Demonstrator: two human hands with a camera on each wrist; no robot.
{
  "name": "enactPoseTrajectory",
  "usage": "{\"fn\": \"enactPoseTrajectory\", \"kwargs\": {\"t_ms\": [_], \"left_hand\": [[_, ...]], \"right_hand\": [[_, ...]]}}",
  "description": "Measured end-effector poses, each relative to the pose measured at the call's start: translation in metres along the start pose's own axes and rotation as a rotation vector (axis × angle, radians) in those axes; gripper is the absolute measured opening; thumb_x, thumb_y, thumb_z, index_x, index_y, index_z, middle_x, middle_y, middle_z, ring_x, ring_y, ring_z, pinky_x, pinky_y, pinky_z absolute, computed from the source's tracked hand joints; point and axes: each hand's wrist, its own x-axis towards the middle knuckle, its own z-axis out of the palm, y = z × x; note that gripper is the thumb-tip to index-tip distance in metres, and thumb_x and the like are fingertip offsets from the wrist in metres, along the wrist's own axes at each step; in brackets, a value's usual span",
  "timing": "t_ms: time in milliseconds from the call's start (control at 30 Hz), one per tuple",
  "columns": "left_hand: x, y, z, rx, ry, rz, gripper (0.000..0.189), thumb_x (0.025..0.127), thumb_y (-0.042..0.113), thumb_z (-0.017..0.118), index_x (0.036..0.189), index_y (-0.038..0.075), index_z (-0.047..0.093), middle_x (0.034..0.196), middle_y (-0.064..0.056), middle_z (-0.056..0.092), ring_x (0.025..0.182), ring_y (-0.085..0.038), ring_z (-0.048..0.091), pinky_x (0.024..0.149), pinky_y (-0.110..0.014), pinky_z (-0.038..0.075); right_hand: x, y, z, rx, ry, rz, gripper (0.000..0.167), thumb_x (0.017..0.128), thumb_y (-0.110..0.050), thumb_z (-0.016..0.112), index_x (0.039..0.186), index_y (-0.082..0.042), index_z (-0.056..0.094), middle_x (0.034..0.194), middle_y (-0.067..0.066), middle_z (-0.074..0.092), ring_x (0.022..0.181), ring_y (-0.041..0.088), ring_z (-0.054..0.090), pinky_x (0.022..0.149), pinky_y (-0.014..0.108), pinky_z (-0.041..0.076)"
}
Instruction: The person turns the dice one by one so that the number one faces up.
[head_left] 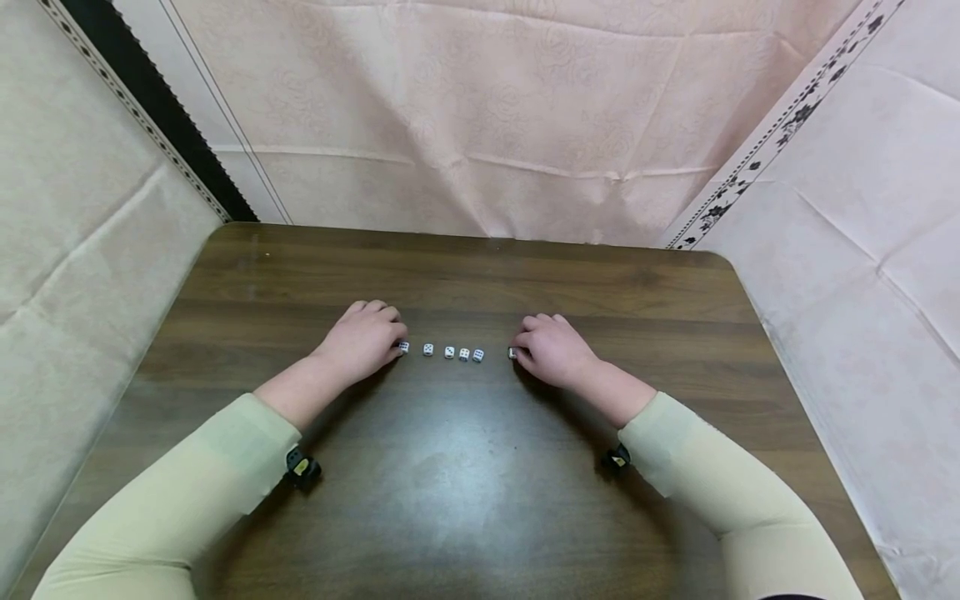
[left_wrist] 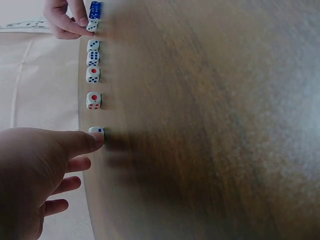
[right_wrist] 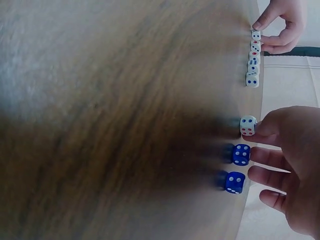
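Note:
Several white dice (head_left: 449,352) stand in a row across the table between the two hands. At the row's left end, my left hand (head_left: 363,340) pinches a white die (left_wrist: 97,131) between thumb and index finger, its other fingers spread apart. My right hand (head_left: 557,350) holds another white die (right_wrist: 247,126) with thumb and index finger at the right end, a gap away from the others. Beside that die, close to the right hand's remaining fingers, sit a blue die (right_wrist: 241,154) and a second blue die (right_wrist: 235,182). The right hand hides both blue dice in the head view.
The dice stand on a brown wood-grain table (head_left: 450,500) with rounded far corners. A pale pink cloth (head_left: 487,108) hangs behind it, and white cloths drape on both sides. Small dark devices sit at both sleeve cuffs.

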Motion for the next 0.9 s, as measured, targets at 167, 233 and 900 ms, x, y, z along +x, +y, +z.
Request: {"fn": "enactPoseTrajectory", "kwargs": {"t_ms": [167, 233, 900], "left_hand": [[-0.0011, 0.0008, -0.0019, -0.005, -0.007, 0.000, 0.014, 0.090, 0.027, 0.074, 0.094, 0.014, 0.074, 0.107, -0.008, 0.066, 0.110, -0.030, 0.055, 0.097, -0.049, 0.040], [-0.0011, 0.0008, -0.0024, -0.008, -0.006, 0.002, 0.015, 0.090, 0.028, 0.075, 0.095, 0.014, 0.075, 0.107, -0.008, 0.066, 0.110, -0.030, 0.055, 0.097, -0.049, 0.040], [0.0030, -0.0001, -0.0019, -0.006, -0.030, -0.004, 0.015, 0.088, 0.027, 0.076, 0.096, 0.014, 0.075, 0.108, -0.008, 0.066, 0.112, -0.030, 0.055, 0.099, -0.049, 0.040]], "right_hand": [[-0.0017, 0.0006, -0.0013, 0.038, 0.006, 0.016, 0.016, 0.095, -0.021, 0.064, 0.101, -0.016, 0.078, 0.090, 0.000, 0.061, 0.086, 0.023, 0.057, 0.075, 0.040, 0.042], [-0.0035, 0.0010, -0.0025, 0.051, 0.014, 0.023, 0.016, 0.094, -0.020, 0.064, 0.102, -0.016, 0.078, 0.091, 0.000, 0.061, 0.086, 0.023, 0.057, 0.075, 0.041, 0.042], [-0.0076, -0.0028, 0.0015, 0.018, 0.098, 0.000, 0.010, 0.089, -0.023, 0.073, 0.095, -0.016, 0.076, 0.088, -0.002, 0.062, 0.083, 0.022, 0.054, 0.074, 0.040, 0.042]]}}
